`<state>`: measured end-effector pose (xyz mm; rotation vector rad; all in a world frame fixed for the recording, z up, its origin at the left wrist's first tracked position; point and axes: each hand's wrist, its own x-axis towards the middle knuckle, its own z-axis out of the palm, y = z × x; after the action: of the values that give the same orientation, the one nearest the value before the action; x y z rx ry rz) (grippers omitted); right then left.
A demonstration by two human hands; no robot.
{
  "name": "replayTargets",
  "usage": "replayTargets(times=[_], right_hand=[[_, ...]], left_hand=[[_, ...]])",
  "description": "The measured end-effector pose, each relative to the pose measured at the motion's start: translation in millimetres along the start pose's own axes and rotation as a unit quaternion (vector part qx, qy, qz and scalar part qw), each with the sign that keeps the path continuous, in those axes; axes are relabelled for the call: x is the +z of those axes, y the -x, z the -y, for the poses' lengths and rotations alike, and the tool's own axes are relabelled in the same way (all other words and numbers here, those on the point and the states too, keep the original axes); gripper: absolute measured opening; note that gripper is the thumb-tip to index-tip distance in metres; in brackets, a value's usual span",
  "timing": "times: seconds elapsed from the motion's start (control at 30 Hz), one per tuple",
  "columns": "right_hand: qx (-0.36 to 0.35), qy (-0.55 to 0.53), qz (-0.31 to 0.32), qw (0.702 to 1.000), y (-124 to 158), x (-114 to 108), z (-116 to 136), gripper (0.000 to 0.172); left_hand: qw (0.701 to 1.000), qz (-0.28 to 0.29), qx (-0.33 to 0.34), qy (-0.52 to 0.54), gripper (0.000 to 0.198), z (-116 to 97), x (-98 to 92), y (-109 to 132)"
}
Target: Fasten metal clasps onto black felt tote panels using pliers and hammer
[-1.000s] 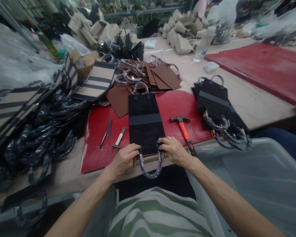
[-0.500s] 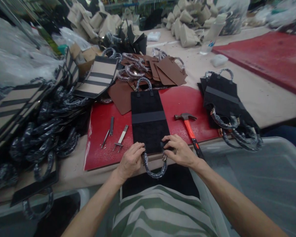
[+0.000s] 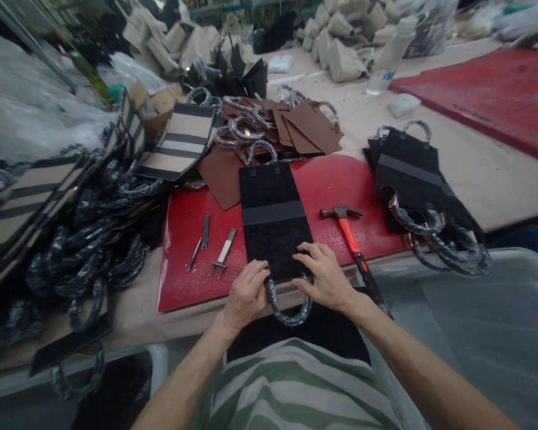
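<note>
A black bag piece point(image 3: 275, 239) with a smoother band across its middle lies flat before me. It has a plastic-wrapped handle at each end; the near handle point(image 3: 290, 320) loops over the table edge. My left hand point(image 3: 247, 292) is closed at the left end of this near handle, its fingertips pressed together at the bag's corner. Around the handle's right end, my right hand point(image 3: 325, 278) is curled, thumb below and fingers above; they partly hide the joint. A claw hammer point(image 3: 350, 236) with an orange and black grip lies to the right.
Beneath is a red board point(image 3: 192, 286) carrying slim metal punches point(image 3: 205, 230) and a pronged tool point(image 3: 223, 254). Striped bag pieces point(image 3: 179, 140) pile at left, brown pieces point(image 3: 307, 128) behind, black bag pieces point(image 3: 407, 161) at right. A grey bin point(image 3: 470, 322) stands at lower right.
The whole view has shifted slightly, so things sit a little further right. My right hand's fingers have closed in further over the handle's right end. The bag piece stays on the board.
</note>
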<state>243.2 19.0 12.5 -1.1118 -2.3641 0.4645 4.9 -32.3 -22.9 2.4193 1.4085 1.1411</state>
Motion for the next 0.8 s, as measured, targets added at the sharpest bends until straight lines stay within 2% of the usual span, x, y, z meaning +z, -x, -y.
replayTargets(times=[0.1, 0.3, 0.43, 0.5, 0.57, 0.6, 0.7, 0.73, 0.8], right_hand=[[0.008, 0.033, 0.011, 0.999, -4, 5, 2, 0.056], [0.005, 0.037, -0.018, 0.999, -5, 20, -15, 0.047], [0.005, 0.046, -0.012, 0.999, -7, 24, -20, 0.049], [0.004, 0.049, -0.015, 0.999, -8, 24, -20, 0.049], [0.003, 0.051, -0.019, 0.999, -8, 24, -20, 0.048], [0.002, 0.051, -0.021, 0.998, -8, 24, -20, 0.048], [0.000, 0.048, -0.024, 0.999, -8, 24, -20, 0.048], [0.001, 0.048, -0.024, 0.999, -8, 24, -20, 0.048], [0.004, 0.047, -0.022, 0.999, -8, 24, -21, 0.049]], left_hand=[[1.000, 0.002, -0.013, 0.016, 0.041, -3, -3.5, -4], [0.994, -0.034, -0.083, 0.061, 0.035, -2, -20.6, -12], [0.993, -0.051, -0.103, 0.013, 0.031, 12, -44.5, -8], [0.987, -0.079, -0.138, -0.039, 0.026, 26, -62.5, -7], [0.964, -0.103, -0.217, -0.112, 0.020, 44, -83.8, -8], [0.945, -0.097, -0.274, -0.150, 0.019, 54, -95.1, -10], [0.877, -0.010, -0.430, -0.214, 0.019, 81, -125.1, -18], [0.862, 0.022, -0.457, -0.216, 0.020, 88, -132.2, -22], [0.852, 0.065, -0.476, -0.210, 0.021, 99, -139.7, -30]])
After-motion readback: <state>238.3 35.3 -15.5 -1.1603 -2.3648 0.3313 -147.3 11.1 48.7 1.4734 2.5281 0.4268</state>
